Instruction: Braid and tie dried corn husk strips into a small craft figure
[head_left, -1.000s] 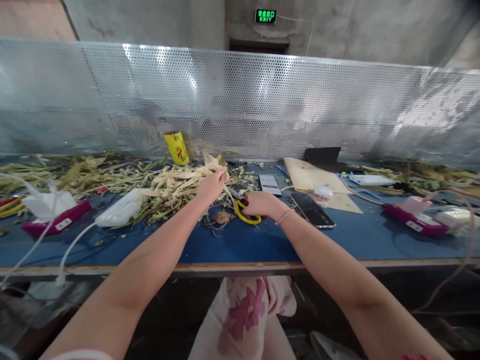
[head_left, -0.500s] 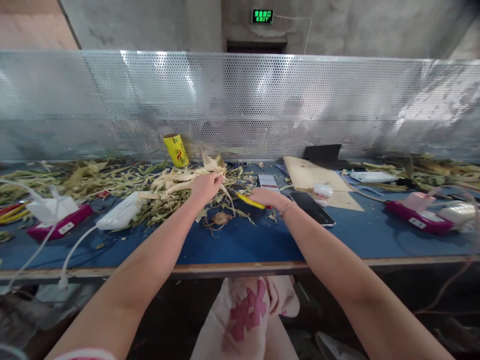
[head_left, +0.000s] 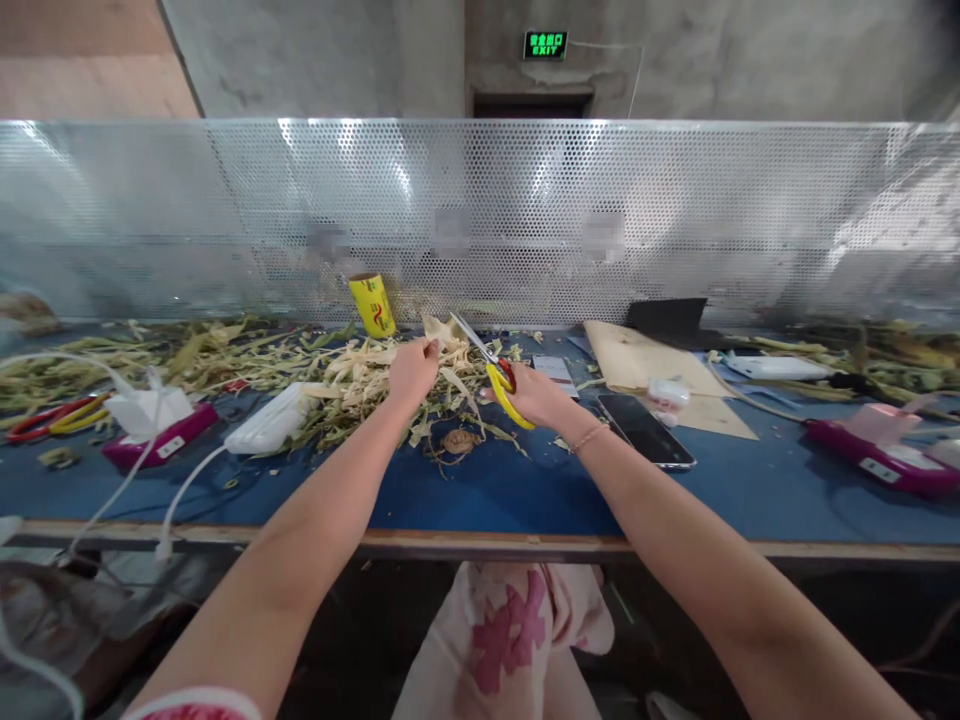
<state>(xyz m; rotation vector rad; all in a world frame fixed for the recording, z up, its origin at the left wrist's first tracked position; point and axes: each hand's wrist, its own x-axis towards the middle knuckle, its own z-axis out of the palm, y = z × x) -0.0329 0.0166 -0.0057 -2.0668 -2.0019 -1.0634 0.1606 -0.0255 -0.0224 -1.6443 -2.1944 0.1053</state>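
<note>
In the head view my right hand (head_left: 538,396) grips a pair of scissors (head_left: 510,407) by the yellow and red handles. Their metal blades point up and left over a heap of pale dried plant strips (head_left: 367,370). My left hand (head_left: 412,372) is at the right part of that heap, fingers pinched together. Whatever is between its fingertips is too small to make out. A long pale strip (head_left: 456,382) curls down between the hands. Below it a brown, knobbly dried clump (head_left: 459,441) lies on the blue tabletop.
A yellow tube (head_left: 372,305) stands tilted by the perforated metal screen (head_left: 525,220). Right of my hand lie a black phone (head_left: 645,430), a small clear case (head_left: 667,393) and brown card (head_left: 637,355). Left are a white adapter (head_left: 266,420), a purple power strip (head_left: 161,440) and more scissors (head_left: 60,418).
The scissors have swung up, so their blades now show above the heap. The pale strip no longer stretches from my left fingers. The whole view has shifted slightly.
</note>
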